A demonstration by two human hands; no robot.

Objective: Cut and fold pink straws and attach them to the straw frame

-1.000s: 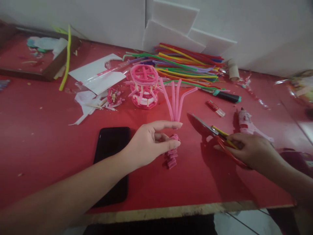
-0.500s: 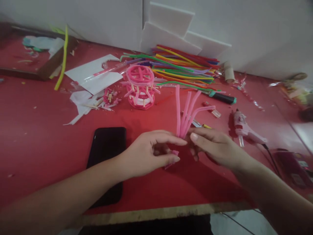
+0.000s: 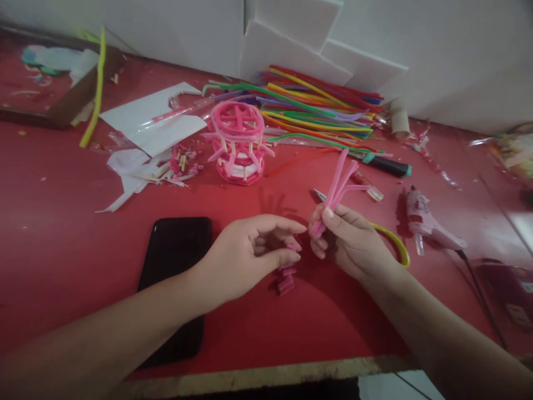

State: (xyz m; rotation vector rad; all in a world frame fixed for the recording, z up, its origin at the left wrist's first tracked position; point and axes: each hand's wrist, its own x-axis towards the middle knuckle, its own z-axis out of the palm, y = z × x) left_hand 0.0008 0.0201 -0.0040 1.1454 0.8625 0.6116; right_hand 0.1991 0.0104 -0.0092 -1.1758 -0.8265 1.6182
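Between fingers (image 3: 332, 213) of right hand (image 3: 353, 244), pink straws (image 3: 339, 182) (ends upward)

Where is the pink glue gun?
The glue gun lies on the red table at the right of the head view, just right of the right hand that holds pink straws, below the black marker.

pink straws (image 3: 339, 183): thin plastic, smooth, slight sheen. cut pink pieces (image 3: 285, 280): same plastic, ridged. table (image 3: 62, 222): red top, matt, scuffed; front edge bare wood, rough. phone (image 3: 177, 266): black, glossy. scissors (image 3: 398, 243): metal blade tip, yellow plastic handle. glue gun (image 3: 425, 219): pink plastic, smooth. foam boards (image 3: 291, 53): white, matt. round pink model (image 3: 238, 141): plastic straws, pale wooden sticks. paper sheets (image 3: 150, 116): white, smooth.
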